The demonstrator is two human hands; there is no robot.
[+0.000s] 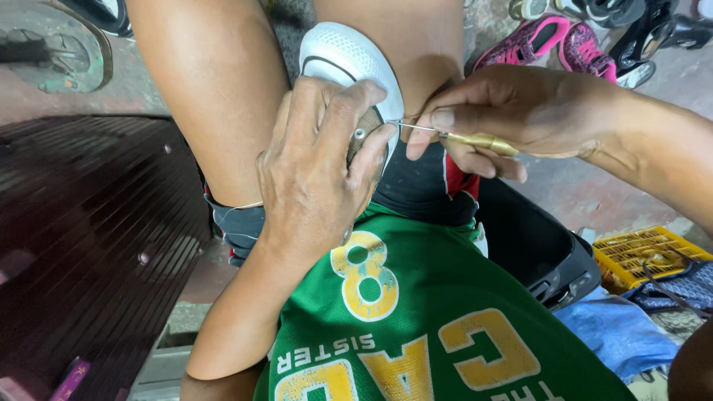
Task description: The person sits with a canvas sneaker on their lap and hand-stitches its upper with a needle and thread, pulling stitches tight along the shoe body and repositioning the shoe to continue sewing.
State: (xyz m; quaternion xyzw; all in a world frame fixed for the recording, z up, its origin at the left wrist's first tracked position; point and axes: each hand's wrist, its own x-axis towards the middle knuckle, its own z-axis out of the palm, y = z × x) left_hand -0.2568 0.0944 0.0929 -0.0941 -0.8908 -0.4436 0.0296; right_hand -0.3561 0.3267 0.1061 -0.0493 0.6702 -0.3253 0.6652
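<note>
Head view shows a white mesh sports shoe (349, 59) squeezed between the person's two bare knees, with its toe pointing away. The left hand (316, 174) wraps over the heel end of the shoe, fingers curled and pressed tight on it, so the shoe sits still. The right hand (505, 111) comes in from the right side with its wrist bent, and its thumb and fingers pinch a thin metal awl with a gold handle (464, 138). The sharp tip of the awl touches the edge of the shoe, right beside the left fingers. To do this well, I think the tip should go in slow and straight, and the left fingers should stay off the line of the point so they do not get poked. A green shirt with yellow shapes (416, 327) is below the hands. A pair of pink shoes (553, 41) lies well apart, and a yellow plastic crate (650, 252) sits on the right.
</note>
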